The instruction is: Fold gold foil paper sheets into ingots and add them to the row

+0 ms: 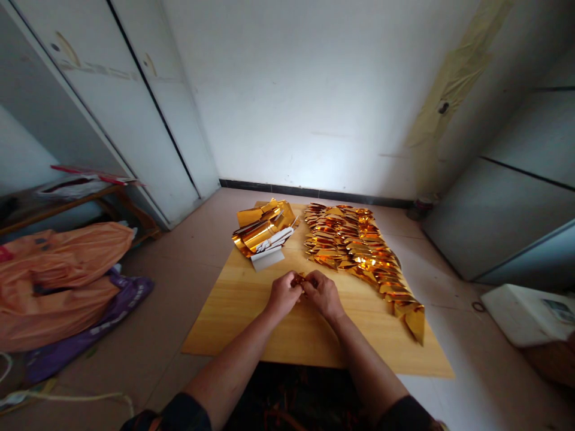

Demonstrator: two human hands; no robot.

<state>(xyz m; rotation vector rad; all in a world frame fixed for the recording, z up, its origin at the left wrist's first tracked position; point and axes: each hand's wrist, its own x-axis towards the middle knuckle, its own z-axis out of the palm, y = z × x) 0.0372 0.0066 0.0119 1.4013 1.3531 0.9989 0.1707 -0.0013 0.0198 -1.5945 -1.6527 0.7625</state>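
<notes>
– Where's the small gold foil piece (300,278)?
– Pinched between both hands, over the wooden board (236,311); whether it touches the wood, I can't tell.
– How's the grip?
– Narrow: the left hand (286,293) and right hand (321,293) each hold it by thumb and fingers, nearly meeting.
– And around them?
– Loose gold sheets (265,230) beyond to the left, overlapping folded gold pieces (345,239) to the right, a pale wall (305,90) behind

Nothing can be read: the white lettering (120,307) on the purple bag (130,293) at left is blurred, the label (559,310) on the white box (521,314) at right too small.
</notes>
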